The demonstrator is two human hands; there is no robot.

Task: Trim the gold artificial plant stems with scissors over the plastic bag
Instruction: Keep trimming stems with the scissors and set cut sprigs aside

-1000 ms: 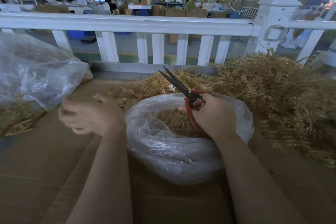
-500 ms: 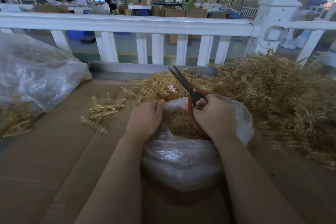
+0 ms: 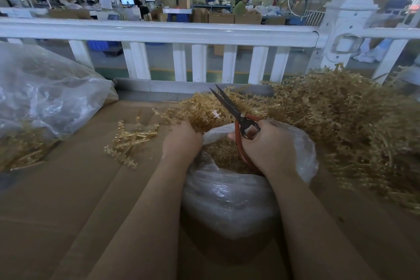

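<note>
Between both hands [image 3: 181, 141], plastic bag [image 3: 227, 200]

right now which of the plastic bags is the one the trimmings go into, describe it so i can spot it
Start at the white railing and come down to the cardboard surface. The trimming bag sits in the middle between the two hands, its open mouth showing gold bits. Unlike the big bag lying far left, the scissors are held over it.
</note>
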